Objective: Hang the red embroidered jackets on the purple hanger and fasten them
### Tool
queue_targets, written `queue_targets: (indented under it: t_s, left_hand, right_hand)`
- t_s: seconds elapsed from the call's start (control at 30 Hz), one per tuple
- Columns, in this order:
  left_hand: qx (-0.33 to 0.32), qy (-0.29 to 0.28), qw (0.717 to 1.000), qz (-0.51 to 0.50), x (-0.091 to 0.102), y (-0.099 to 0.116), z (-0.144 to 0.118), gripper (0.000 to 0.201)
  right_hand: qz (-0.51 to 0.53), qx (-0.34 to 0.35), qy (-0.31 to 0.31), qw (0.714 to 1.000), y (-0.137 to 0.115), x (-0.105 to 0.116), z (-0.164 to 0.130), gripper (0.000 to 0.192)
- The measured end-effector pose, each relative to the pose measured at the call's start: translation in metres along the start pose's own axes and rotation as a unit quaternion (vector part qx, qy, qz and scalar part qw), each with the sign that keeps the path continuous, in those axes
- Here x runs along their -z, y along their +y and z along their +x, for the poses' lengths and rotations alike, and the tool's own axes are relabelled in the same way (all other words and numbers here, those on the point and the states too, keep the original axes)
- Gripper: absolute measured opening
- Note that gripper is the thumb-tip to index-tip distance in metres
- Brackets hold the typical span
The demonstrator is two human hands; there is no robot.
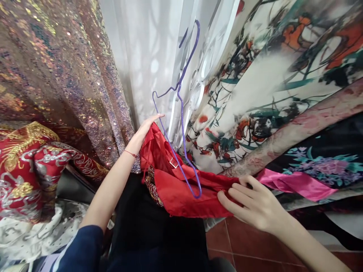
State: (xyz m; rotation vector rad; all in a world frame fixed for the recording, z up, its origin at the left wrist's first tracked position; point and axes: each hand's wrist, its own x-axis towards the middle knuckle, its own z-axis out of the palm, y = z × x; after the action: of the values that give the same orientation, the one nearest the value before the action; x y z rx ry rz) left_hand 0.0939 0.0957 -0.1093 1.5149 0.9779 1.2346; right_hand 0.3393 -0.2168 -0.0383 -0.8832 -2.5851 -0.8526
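A bright red satin garment point(176, 196) is stretched between my two hands above my lap. A small white label point(173, 163) shows on its inner side, and beaded trim point(153, 189) hangs at its left. My left hand point(146, 128) grips the upper left edge of the cloth, with most fingers hidden behind it. At the right end, my right hand point(255, 204) pinches the cloth between thumb and fingers. A purple wire hanger point(183, 124) stands tilted with its hook up, and its lower end lies over the red cloth.
Sequined fabric point(85, 68) hangs at the left, above a red embroidered garment point(19, 181). A white printed fabric with orange and green patterns point(249, 90) drapes across the right. Pink satin point(297, 184) lies beyond my right hand. Red floor tiles point(249, 238) show below.
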Motion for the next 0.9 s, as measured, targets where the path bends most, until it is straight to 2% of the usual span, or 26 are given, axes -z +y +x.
queue_targets:
  t_s: [0.07,0.17,0.4,0.6,0.73,0.8,0.9]
  left_hand:
    - [0.026,0.001,0.998,-0.053,-0.001,-0.001,-0.004,0.039]
    - [0.052,0.031,0.991,-0.115,0.006,-0.006,-0.019,0.038]
    - [0.020,0.016,0.990,-0.138,0.033,-0.012,-0.057,0.033]
    - [-0.040,-0.007,0.997,-0.068,0.038,0.000,-0.080,0.037]
    - [-0.087,-0.023,0.996,-0.012,0.038,0.012,-0.098,0.038]
    - [-0.102,-0.019,0.995,0.000,0.037,0.016,-0.106,0.038]
    - [-0.108,-0.018,0.994,0.009,0.031,0.021,-0.116,0.040]
  right_hand:
    - [0.006,-0.001,0.001,1.000,-0.001,-0.004,0.001,0.021]
    - [-0.003,-0.006,0.000,1.000,0.001,-0.007,-0.002,0.023]
    - [-0.042,-0.058,0.013,0.997,0.041,-0.011,-0.017,0.020]
    - [-0.131,-0.044,0.037,0.990,0.083,-0.027,-0.022,0.029]
    - [-0.140,-0.079,0.039,0.986,0.112,-0.028,-0.015,0.039]
    - [-0.127,-0.111,0.078,0.983,0.125,-0.027,-0.006,0.047]
    - [-0.100,-0.182,0.180,0.962,0.137,-0.030,0.017,0.061]
